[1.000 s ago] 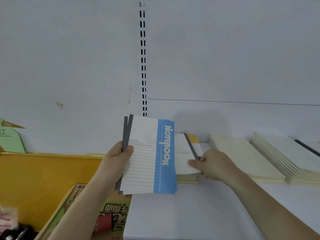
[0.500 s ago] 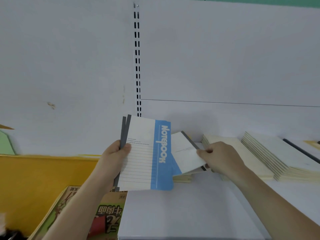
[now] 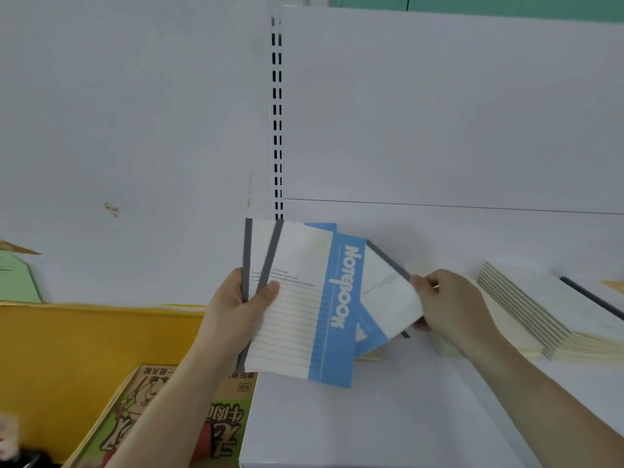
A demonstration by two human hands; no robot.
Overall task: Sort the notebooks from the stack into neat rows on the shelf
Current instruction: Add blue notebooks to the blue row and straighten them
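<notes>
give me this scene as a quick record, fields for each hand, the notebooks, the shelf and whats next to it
left hand: left hand grips fanned blue notebooks by their grey spines, held upright
right hand: right hand pinches one tilted notebook beside the fan
shelf: white shelf, cream stacks lying in rows at right
beside shelf: printed cardboard box at lower left, yellow panel behind it

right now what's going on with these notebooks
A person is sorting notebooks at a white shelf. The left hand grips a few blue-and-white lined notebooks upright by their grey spines. The right hand pinches another blue-and-white notebook, tilted, above a low cream stack. More cream notebook stacks lie in rows to the right.
</notes>
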